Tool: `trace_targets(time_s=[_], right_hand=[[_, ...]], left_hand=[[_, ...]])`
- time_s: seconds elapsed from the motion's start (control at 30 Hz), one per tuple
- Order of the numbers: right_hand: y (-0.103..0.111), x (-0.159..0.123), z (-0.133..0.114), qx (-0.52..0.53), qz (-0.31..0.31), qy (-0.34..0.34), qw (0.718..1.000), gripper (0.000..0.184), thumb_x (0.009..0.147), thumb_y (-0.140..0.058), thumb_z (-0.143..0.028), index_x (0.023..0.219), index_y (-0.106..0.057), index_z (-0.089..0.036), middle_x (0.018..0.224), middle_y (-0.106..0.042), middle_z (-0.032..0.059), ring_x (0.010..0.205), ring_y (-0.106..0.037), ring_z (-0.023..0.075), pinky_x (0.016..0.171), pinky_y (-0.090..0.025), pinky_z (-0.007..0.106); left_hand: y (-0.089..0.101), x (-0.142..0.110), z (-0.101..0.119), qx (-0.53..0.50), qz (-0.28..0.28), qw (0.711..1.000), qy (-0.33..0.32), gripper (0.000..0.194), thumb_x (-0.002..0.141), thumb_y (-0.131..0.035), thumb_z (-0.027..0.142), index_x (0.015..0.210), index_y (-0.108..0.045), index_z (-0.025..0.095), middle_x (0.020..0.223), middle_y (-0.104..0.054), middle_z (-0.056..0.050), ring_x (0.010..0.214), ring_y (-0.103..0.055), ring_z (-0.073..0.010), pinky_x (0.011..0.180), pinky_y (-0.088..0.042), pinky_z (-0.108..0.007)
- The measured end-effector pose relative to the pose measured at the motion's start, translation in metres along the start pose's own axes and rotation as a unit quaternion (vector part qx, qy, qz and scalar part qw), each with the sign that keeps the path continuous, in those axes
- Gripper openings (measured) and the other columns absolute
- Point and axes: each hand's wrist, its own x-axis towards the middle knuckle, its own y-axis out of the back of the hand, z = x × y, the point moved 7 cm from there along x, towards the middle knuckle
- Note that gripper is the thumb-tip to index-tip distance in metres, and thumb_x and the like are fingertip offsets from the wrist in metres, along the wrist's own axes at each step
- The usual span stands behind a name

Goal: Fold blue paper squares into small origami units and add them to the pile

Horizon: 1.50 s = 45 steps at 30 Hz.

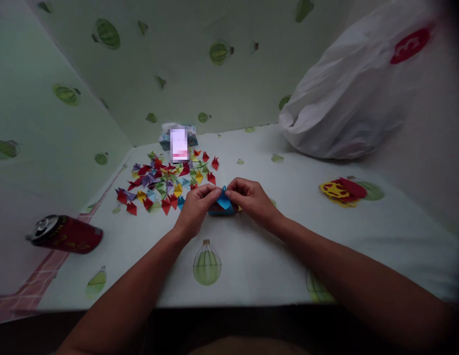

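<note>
Between my two hands is a small piece of folded blue origami paper (224, 200), its point facing down and narrow tips at the top. My left hand (198, 204) pinches its left side between thumb and forefinger. On the right side my right hand (250, 197) pinches it the same way, fingers curled. Just under the hands lies more blue paper (221, 212), partly hidden. A spread of small folded paper pieces (163, 180) in red, yellow, purple, green and blue covers the table beyond my left hand.
A tissue box (164, 140) stands at the back, a blurred bright phone-like screen (179, 144) before it. At left is a red drink can (68, 233). Red and yellow paper cutouts (342, 192) lie right. A large white plastic bag (336, 108) sits at back right on the table (259, 261).
</note>
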Motion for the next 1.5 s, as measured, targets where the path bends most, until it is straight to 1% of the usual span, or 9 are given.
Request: trace_targets(time_s=[0.13, 0.43, 0.7, 0.87, 1.0, 1.07, 1.23, 1.37, 1.5], right_hand=[[0.001, -0.001, -0.003, -0.031, 0.007, 0.011, 0.999, 0.022, 0.078, -0.064, -0.037, 0.070, -0.054, -0.019, 0.062, -0.052, -0.0026, 0.057, -0.047, 0.0115, 0.053, -0.038, 0.026], [0.001, -0.002, -0.003, -0.055, 0.016, 0.015, 0.998, 0.021, 0.078, -0.063, -0.036, 0.069, -0.054, -0.019, 0.061, -0.052, -0.0020, 0.059, -0.047, 0.0124, 0.054, -0.038, 0.026], [0.000, -0.004, -0.003, -0.068, 0.021, 0.017, 0.997, 0.023, 0.080, -0.063, -0.036, 0.068, -0.053, -0.020, 0.061, -0.052, -0.0020, 0.059, -0.048, 0.0126, 0.054, -0.038, 0.026], [-0.002, -0.005, -0.003, -0.062, 0.012, 0.017, 0.998, 0.023, 0.081, -0.063, -0.037, 0.069, -0.052, -0.020, 0.061, -0.052, -0.0019, 0.059, -0.048, 0.0124, 0.054, -0.039, 0.026], [-0.006, -0.005, -0.002, -0.045, -0.015, 0.006, 0.999, 0.024, 0.082, -0.062, -0.039, 0.070, -0.052, -0.020, 0.061, -0.051, -0.0030, 0.054, -0.049, 0.0115, 0.051, -0.040, 0.026], [-0.006, -0.004, -0.002, -0.041, -0.019, 0.003, 0.999, 0.024, 0.082, -0.062, -0.039, 0.071, -0.052, -0.020, 0.062, -0.051, -0.0029, 0.053, -0.049, 0.0114, 0.051, -0.040, 0.027], [-0.003, -0.002, -0.002, -0.052, -0.018, 0.005, 0.998, 0.023, 0.081, -0.062, -0.038, 0.071, -0.054, -0.019, 0.062, -0.054, -0.0015, 0.056, -0.050, 0.0120, 0.053, -0.040, 0.027], [-0.003, -0.001, -0.002, -0.061, -0.024, 0.013, 0.998, 0.023, 0.081, -0.062, -0.038, 0.070, -0.055, -0.019, 0.062, -0.055, -0.0012, 0.058, -0.049, 0.0121, 0.054, -0.039, 0.026], [-0.002, -0.001, -0.002, -0.070, -0.019, 0.012, 0.997, 0.022, 0.082, -0.062, -0.037, 0.070, -0.056, -0.019, 0.060, -0.055, -0.0017, 0.058, -0.049, 0.0121, 0.054, -0.039, 0.026]], left_hand=[[-0.001, -0.001, 0.000, 0.006, -0.006, 1.000, -0.006, 0.029, 0.070, -0.084, 0.041, 0.077, -0.072, 0.015, 0.071, -0.066, 0.001, 0.064, -0.061, -0.0097, 0.062, -0.055, -0.021], [-0.002, -0.002, 0.003, 0.033, -0.002, 0.999, -0.021, 0.029, 0.071, -0.082, 0.041, 0.076, -0.069, 0.015, 0.071, -0.065, 0.001, 0.064, -0.061, -0.0108, 0.060, -0.055, -0.023], [-0.003, -0.004, 0.005, 0.061, 0.015, 0.997, -0.043, 0.024, 0.079, -0.074, 0.037, 0.074, -0.066, 0.015, 0.068, -0.060, 0.002, 0.062, -0.056, -0.0093, 0.059, -0.051, -0.021], [-0.002, -0.007, 0.007, 0.101, 0.031, 0.992, -0.069, 0.025, 0.082, -0.071, 0.038, 0.072, -0.064, 0.016, 0.067, -0.058, 0.003, 0.061, -0.053, -0.0098, 0.058, -0.047, -0.022], [0.000, -0.009, 0.012, 0.133, 0.057, 0.985, -0.097, 0.023, 0.082, -0.070, 0.035, 0.071, -0.064, 0.016, 0.067, -0.057, 0.003, 0.062, -0.050, -0.0093, 0.059, -0.042, -0.022], [0.001, -0.008, 0.010, 0.111, 0.055, 0.989, -0.076, 0.024, 0.080, -0.072, 0.037, 0.071, -0.065, 0.015, 0.066, -0.058, 0.003, 0.061, -0.051, -0.0093, 0.059, -0.044, -0.021], [0.003, -0.002, 0.003, 0.050, 0.020, 0.998, 0.020, 0.029, 0.066, -0.082, 0.039, 0.075, -0.069, 0.014, 0.069, -0.065, 0.000, 0.063, -0.062, -0.0123, 0.062, -0.055, -0.026], [0.006, 0.000, 0.003, 0.050, 0.008, 0.998, 0.039, 0.030, 0.065, -0.083, 0.038, 0.075, -0.069, 0.014, 0.068, -0.067, -0.001, 0.060, -0.063, -0.0122, 0.061, -0.056, -0.026], [0.005, -0.001, 0.005, 0.068, 0.014, 0.997, 0.024, 0.027, 0.067, -0.080, 0.037, 0.074, -0.068, 0.014, 0.067, -0.065, 0.000, 0.059, -0.062, -0.0114, 0.059, -0.055, -0.025]])
